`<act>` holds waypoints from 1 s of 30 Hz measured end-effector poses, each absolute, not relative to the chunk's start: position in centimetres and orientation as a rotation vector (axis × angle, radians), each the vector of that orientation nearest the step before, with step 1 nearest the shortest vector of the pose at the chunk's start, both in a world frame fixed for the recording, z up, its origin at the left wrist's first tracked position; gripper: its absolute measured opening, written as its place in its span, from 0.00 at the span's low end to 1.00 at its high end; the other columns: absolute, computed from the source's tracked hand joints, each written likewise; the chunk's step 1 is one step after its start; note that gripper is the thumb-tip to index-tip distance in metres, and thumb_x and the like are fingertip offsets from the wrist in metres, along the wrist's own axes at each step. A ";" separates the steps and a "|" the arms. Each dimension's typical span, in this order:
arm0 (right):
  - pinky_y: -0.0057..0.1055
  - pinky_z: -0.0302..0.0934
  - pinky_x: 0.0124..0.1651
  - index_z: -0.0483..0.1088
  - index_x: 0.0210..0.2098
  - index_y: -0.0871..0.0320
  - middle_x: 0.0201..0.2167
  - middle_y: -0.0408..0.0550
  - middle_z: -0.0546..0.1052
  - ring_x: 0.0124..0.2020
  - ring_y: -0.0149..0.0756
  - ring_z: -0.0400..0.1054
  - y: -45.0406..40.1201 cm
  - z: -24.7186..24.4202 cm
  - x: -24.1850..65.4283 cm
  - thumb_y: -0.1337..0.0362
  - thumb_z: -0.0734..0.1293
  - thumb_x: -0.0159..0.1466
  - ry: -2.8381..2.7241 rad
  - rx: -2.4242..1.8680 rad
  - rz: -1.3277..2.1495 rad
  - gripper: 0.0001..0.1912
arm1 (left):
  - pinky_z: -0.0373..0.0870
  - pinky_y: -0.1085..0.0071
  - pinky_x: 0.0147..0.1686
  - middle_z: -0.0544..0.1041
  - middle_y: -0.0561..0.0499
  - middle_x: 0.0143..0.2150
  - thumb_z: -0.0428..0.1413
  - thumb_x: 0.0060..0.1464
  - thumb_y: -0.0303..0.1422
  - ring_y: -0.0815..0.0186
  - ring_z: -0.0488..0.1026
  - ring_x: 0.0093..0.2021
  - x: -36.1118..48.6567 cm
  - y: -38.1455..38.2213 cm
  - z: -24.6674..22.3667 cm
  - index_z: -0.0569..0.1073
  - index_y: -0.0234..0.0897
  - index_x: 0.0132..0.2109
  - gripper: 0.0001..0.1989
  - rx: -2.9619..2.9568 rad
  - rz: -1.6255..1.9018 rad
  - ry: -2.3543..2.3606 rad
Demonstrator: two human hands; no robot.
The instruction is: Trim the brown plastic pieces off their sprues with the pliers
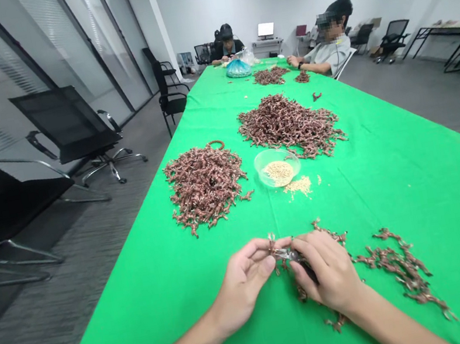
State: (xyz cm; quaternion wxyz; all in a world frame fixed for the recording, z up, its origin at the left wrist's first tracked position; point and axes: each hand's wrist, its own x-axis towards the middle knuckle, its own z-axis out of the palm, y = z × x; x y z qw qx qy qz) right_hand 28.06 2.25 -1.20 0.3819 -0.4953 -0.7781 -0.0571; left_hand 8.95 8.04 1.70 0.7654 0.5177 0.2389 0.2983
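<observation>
My left hand [249, 278] pinches a small brown branching piece with pale, clear-looking ends [272, 246] between thumb and fingers. Wrapped in my right hand [330, 270] is a pair of pliers [286, 253], its metal jaws reaching the piece and its dark handles mostly hidden by the palm. I cannot make out exactly how the jaws meet the piece. More brown pieces [395, 264] lie loosely on the green cloth to the right of my right hand, and a few show around and under it.
Beyond my hands are a left pile [208, 185] and a larger pile [288, 126] of brown pieces. A clear bowl [263, 175] holds cream-coloured beads, with spilled beads [301, 185] beside it. Two people sit farther along the green-covered table [147, 305]. Office chairs [58, 131] stand at left.
</observation>
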 end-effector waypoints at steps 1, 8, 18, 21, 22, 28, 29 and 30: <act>0.39 0.58 0.38 0.63 0.51 0.64 0.38 0.55 0.72 0.36 0.43 0.65 2.2 -1.2 28.1 0.66 0.62 0.68 -1.989 -1.266 -0.146 0.13 | 0.62 0.62 0.59 0.74 0.42 0.55 0.54 0.63 0.34 0.59 0.70 0.56 8.9 8.0 1.7 0.70 0.35 0.50 0.11 1.127 0.645 0.522; 0.37 0.59 0.36 0.65 0.50 0.64 0.35 0.54 0.72 0.34 0.40 0.64 2.0 -1.2 28.2 0.65 0.62 0.69 -2.020 -1.271 -0.255 0.12 | 0.62 0.64 0.57 0.76 0.42 0.53 0.56 0.62 0.36 0.59 0.71 0.55 8.9 7.6 1.8 0.70 0.34 0.51 0.13 1.108 0.631 0.524; 0.35 0.59 0.33 0.66 0.48 0.65 0.30 0.52 0.71 0.29 0.39 0.64 1.8 -1.3 28.2 0.66 0.63 0.68 -2.040 -1.233 -0.385 0.11 | 0.60 0.61 0.60 0.76 0.42 0.53 0.56 0.62 0.36 0.57 0.70 0.57 8.9 7.2 1.9 0.70 0.35 0.49 0.11 1.095 0.622 0.498; 0.35 0.59 0.32 0.65 0.49 0.65 0.31 0.53 0.72 0.29 0.39 0.64 1.7 -1.2 28.1 0.66 0.62 0.68 -2.017 -1.228 -0.333 0.12 | 0.60 0.60 0.61 0.75 0.41 0.54 0.56 0.62 0.35 0.57 0.69 0.58 8.9 7.2 2.0 0.70 0.35 0.48 0.10 1.099 0.631 0.492; 0.35 0.59 0.33 0.65 0.49 0.65 0.31 0.53 0.72 0.30 0.39 0.64 1.7 -1.2 28.0 0.67 0.62 0.68 -2.003 -1.218 -0.291 0.12 | 0.61 0.60 0.61 0.75 0.41 0.54 0.56 0.62 0.34 0.57 0.70 0.57 9.0 7.2 2.1 0.70 0.35 0.48 0.10 1.101 0.640 0.497; 0.38 0.60 0.37 0.65 0.46 0.62 0.36 0.55 0.73 0.35 0.41 0.66 1.8 -1.2 28.5 0.68 0.61 0.66 -1.854 -1.195 -0.092 0.09 | 0.70 0.59 0.53 0.77 0.41 0.50 0.60 0.58 0.33 0.57 0.75 0.50 9.0 7.2 1.8 0.72 0.34 0.45 0.10 1.138 0.755 0.616; 0.39 0.60 0.37 0.65 0.46 0.62 0.36 0.55 0.73 0.35 0.41 0.66 1.8 -1.2 28.7 0.68 0.62 0.66 -1.854 -1.197 -0.100 0.09 | 0.71 0.60 0.52 0.78 0.42 0.48 0.61 0.57 0.33 0.57 0.75 0.49 8.9 7.2 1.7 0.72 0.34 0.44 0.10 1.144 0.771 0.640; 0.39 0.61 0.37 0.65 0.46 0.62 0.36 0.55 0.73 0.35 0.42 0.66 1.8 -1.2 28.8 0.68 0.62 0.65 -1.864 -1.194 -0.113 0.09 | 0.72 0.62 0.51 0.79 0.43 0.45 0.63 0.55 0.33 0.58 0.76 0.47 8.9 7.2 1.6 0.73 0.34 0.43 0.11 1.147 0.786 0.670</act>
